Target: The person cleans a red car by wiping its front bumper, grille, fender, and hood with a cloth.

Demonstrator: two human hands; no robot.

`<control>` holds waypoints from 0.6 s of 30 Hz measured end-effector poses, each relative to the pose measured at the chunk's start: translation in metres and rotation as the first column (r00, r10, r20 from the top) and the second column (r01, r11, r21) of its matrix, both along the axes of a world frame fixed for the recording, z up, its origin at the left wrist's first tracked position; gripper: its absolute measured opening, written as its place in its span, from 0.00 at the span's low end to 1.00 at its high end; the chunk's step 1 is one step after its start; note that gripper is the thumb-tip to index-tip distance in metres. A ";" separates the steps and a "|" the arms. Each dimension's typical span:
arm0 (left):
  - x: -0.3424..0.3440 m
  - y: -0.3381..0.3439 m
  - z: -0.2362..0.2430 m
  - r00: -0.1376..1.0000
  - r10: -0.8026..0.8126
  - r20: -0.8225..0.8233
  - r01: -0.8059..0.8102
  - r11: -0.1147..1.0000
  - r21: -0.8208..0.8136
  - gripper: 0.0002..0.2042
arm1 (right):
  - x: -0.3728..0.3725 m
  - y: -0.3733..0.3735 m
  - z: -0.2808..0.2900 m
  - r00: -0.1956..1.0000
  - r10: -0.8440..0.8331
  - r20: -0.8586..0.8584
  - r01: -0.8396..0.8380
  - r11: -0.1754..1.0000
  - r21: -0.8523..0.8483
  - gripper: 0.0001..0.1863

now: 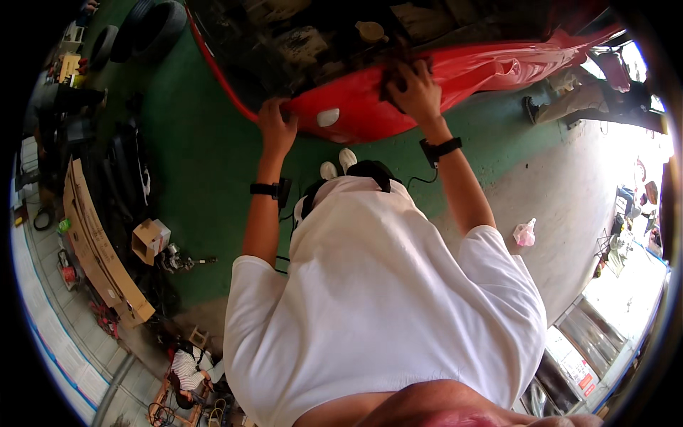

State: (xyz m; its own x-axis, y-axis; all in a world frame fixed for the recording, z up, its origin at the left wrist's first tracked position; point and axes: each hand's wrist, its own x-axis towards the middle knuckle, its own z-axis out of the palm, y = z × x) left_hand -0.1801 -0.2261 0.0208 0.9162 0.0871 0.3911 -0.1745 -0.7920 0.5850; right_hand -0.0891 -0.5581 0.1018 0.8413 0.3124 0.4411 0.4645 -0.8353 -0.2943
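A glossy red car [356, 92] with a dark glass area stands in front of me. On the left, my left hand [276, 129] rests at the edge of the red bodywork, fingertips touching it and thumb apart; it holds nothing visible. Farther right, my right hand [418, 94] is bent over a dark piece [393, 91] against the red panel. That piece is mostly covered by the fingers, and its kind is unclear. Between the hands, a pale oval patch [328, 117] shows on the red bodywork. Each wrist wears a black strap with a small device.
Tyres [160, 32] stand at the far left. Flattened cardboard [99, 245], a small open box [149, 240] and metal parts [174, 260] lie to my left. A seated person [188, 370] is at lower left, another person [590, 99] at right. A plastic bag [524, 233] lies on the floor.
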 end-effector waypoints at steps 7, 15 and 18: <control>-0.010 -0.009 0.021 1.000 0.005 0.009 -0.006 0.993 0.118 0.23 | 0.004 0.006 -0.012 0.939 -0.342 -0.015 0.332 0.900 0.283 0.25; 0.021 -0.055 0.070 0.900 -0.422 -0.107 0.420 0.907 -0.043 0.33 | -0.046 0.066 -0.012 0.953 -0.273 -0.129 0.300 0.903 0.309 0.27; 0.037 -0.064 0.074 0.760 -0.648 0.051 0.643 0.761 0.086 0.43 | -0.044 0.082 -0.016 0.941 -0.228 -0.251 0.334 0.753 0.567 0.27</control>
